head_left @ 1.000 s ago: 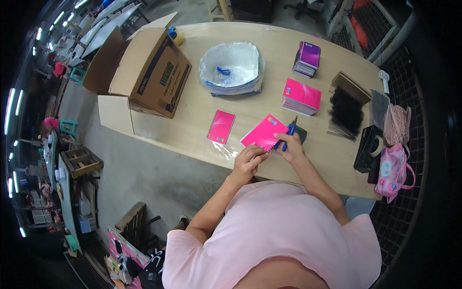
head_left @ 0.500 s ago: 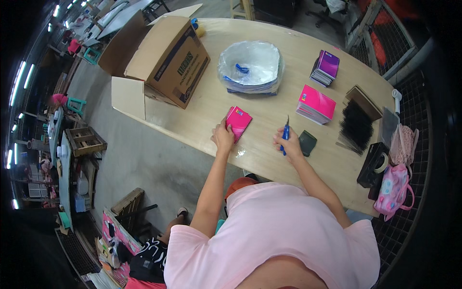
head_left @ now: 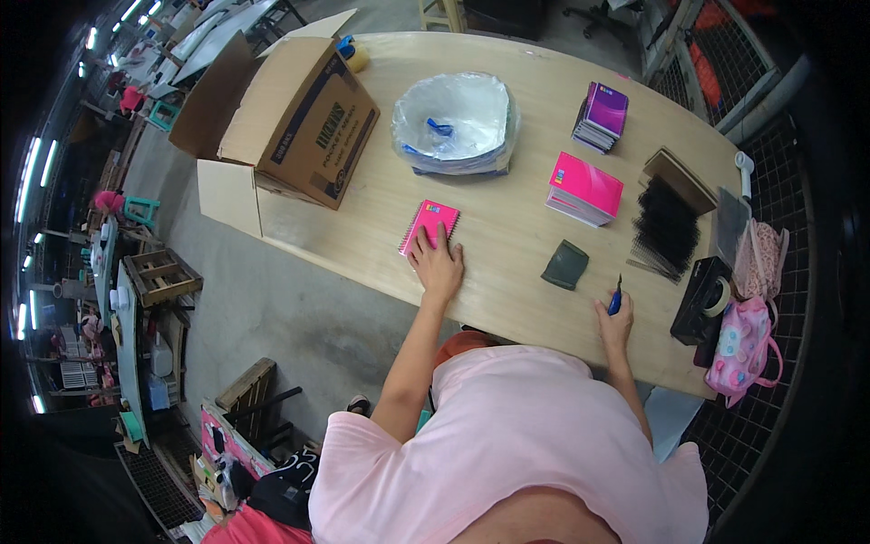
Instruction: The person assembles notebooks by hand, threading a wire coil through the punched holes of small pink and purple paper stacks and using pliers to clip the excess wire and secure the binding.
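Note:
A small pink spiral notebook lies on the table, its coil along the left side. My left hand rests on its lower part, fingers stretched and a little spread. Close to the table's front edge, on the right, my right hand is closed round blue-handled nippers with the dark tip pointing up. A dark green flat piece lies between my hands. Beyond it stand a stack of pink notebooks and a stack of purple ones.
An open cardboard box stands at the table's far left. Beside it is a plastic-lined container with blue bits inside. Black wire coils lie at right, near a black tape dispenser and a pink pouch.
The notebook's coil has gone from the right side to the left, and my left hand now lies flat on it. My right hand has moved right and nearer me with the nippers.

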Demonstrator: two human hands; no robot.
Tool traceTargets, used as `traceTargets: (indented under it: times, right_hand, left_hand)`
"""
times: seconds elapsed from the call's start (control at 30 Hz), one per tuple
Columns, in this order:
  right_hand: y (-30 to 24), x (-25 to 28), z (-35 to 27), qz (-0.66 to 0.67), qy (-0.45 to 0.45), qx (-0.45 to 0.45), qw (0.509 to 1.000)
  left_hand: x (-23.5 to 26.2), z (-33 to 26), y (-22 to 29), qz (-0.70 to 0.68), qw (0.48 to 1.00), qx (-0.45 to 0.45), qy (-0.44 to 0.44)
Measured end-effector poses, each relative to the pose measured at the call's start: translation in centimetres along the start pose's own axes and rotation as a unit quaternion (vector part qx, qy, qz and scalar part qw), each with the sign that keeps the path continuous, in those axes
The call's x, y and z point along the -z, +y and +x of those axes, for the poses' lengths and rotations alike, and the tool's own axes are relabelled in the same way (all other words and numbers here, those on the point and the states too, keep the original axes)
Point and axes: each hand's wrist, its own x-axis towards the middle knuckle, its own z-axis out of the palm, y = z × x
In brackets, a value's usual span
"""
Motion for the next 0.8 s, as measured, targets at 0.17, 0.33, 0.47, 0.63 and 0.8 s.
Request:
traceTargets:
  times: [0.17, 0.33, 0.47, 0.63, 0.8]
  right_hand:
    - [1.9, 3.7, -1.0, -0.224, 0.025, -0.006, 0.974]
    - [1.5, 4.2, -1.0, -0.265, 0.041, 0.14, 0.953]
    - [-7.4, -2.0, 0.9, -0.087, -0.099, 0.227, 0.965]
    - [-5.7, -5.5, 4.6, -0.199, -0.109, 0.269, 0.936]
    - [-3.9, 1.3, 3.1, -0.206, -0.173, 0.278, 0.922]
  left_hand:
    - [0.5, -0.6, -0.4, -0.008, 1.0, -0.018, -0.004]
    - [1.2, 0.8, 4.8, -0.084, 0.994, -0.065, 0.032]
    - [0.6, 7.4, 15.3, -0.346, 0.918, -0.191, 0.017]
    - [-1.9, 14.6, 24.1, -0.297, 0.948, -0.102, -0.05]
    - [-4.4, 17.2, 21.3, -0.197, 0.965, -0.133, -0.109]
